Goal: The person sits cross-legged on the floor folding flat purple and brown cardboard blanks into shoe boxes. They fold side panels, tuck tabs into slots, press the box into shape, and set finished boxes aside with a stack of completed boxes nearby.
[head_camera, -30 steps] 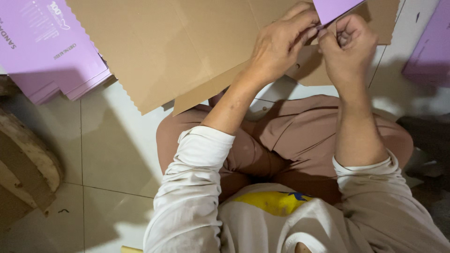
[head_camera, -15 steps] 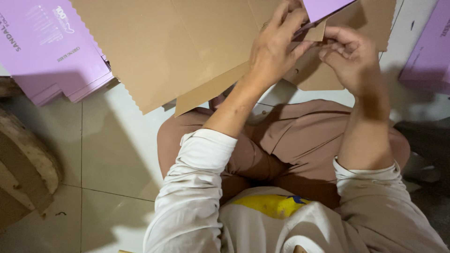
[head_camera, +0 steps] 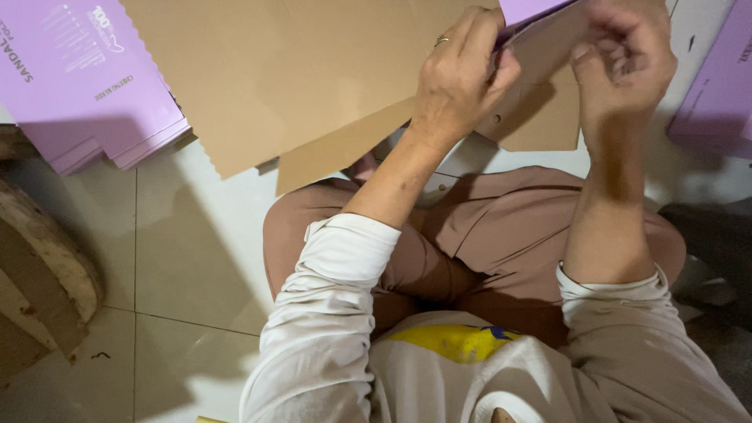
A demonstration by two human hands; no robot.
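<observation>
Left hand (head_camera: 462,70) pinches the cardboard sheet (head_camera: 298,70); right hand (head_camera: 623,59) curls beside it.

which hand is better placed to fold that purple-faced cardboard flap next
Probably the left hand: its fingertips already pinch the purple flap at the brown cardboard sheet. The right hand is curled beside it, its grip unclear.

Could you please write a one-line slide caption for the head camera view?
Seated person's left hand and right hand fold a brown-and-purple cardboard sheet above a tiled floor.
</observation>
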